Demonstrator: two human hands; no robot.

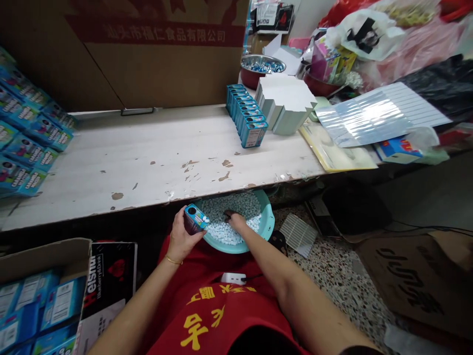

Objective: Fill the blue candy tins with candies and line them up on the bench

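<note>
Holding: the left hand point(181, 236) has its fingers clamped round a blue tin point(195, 218), which sits over the left rim of a teal basin point(266, 222); a gold bangle point(173, 260) circles that wrist.
Right hand: the right hand point(236, 222) reaches down into white pellets point(225, 214) heaped in the basin; a small dark object point(231, 215) shows at its fingertips; whether the fingers are together on something or only resting there, I cannot tell.
Tin: its end is tilted up towards the right hand; white round shapes show there, but whether they are print or real pellets is too small to tell.
Lap: the basin rests in front of a red shirt point(218, 315), with a white power strip point(232, 278) below it.
Bench: a chipped white bench top point(148, 167) bears a row of blue tins point(246, 116) beside folded white card point(284, 103); a metal bowl point(262, 64) stands behind them.
Left side: blue printed cartons point(25, 123) lie on the bench; a cardboard box point(44, 256) holds more blue packs point(62, 301).
</note>
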